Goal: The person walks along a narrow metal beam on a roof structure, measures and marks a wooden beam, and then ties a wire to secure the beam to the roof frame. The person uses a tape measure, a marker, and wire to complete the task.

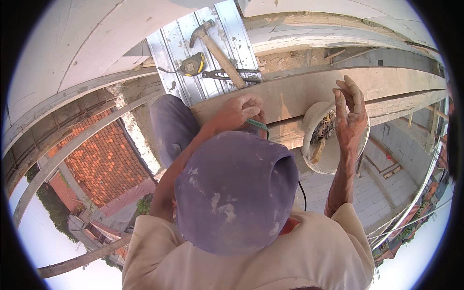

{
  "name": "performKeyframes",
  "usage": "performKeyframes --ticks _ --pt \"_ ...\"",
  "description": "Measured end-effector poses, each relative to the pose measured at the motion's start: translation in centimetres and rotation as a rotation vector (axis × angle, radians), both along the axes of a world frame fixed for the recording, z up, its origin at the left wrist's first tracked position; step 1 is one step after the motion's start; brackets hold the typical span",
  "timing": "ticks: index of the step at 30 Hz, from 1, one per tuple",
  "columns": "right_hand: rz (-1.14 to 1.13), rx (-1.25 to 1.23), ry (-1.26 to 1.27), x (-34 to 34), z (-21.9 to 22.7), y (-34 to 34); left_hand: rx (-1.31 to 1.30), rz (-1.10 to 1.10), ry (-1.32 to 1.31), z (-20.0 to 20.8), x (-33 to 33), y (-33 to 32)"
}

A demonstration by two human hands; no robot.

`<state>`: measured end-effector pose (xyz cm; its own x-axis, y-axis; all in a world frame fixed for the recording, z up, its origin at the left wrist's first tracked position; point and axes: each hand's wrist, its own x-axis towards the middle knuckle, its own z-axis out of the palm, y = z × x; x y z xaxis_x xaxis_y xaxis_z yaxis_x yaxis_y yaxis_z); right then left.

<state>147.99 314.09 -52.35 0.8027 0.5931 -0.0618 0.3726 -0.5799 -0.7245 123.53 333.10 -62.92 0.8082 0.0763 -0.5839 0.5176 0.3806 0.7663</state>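
Observation:
My left hand [245, 109] is closed, its fingers curled down over the wooden plank beside my bent knee [171, 126]. Just below those fingers shows a green band [259, 126]; whether they grip it is hidden. My right hand [352, 115] is raised above a pale, dirty bucket [315, 163], fingers bent but apart from the thumb, with nothing visible in it. Inside the bucket lie dark, thin metal pieces [325, 129] and a scrap of wood [318, 151].
Ahead, a ribbed metal sheet [181, 31] carries a claw hammer [220, 54], a tape measure [192, 65] and dark pincers [222, 75]. A wooden plank [290, 96] runs across in front. Far below on the left is a tiled roof [104, 159]; a block surface [382, 198] lies lower right.

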Motion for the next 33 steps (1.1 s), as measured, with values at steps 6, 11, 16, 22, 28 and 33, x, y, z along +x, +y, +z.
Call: performKeyframes --ticks 6,11,16,22,28,33 --pt "0.601 -0.083 0.111 -0.9 -5.9 14.2 0.540 0.350 0.245 -0.3 -7.7 3.2" --pt "0.891 -0.458 0.028 -4.9 -16.9 23.0 0.743 0.388 0.331 0.6 -9.4 5.3" --pt "0.824 -0.708 -0.085 -10.4 -19.6 25.5 0.685 0.319 0.354 -1.8 -11.7 4.1" --pt "0.707 -0.549 -0.027 -11.4 -22.3 26.5 0.914 0.228 0.375 -5.5 -11.9 2.4" --pt "0.701 -0.264 -0.109 -9.9 -24.4 30.8 0.844 0.400 0.296 -5.5 -11.5 2.6" --pt "0.819 -0.252 -0.108 -7.4 -24.7 30.2 0.830 0.460 0.319 -5.0 -12.0 3.1"
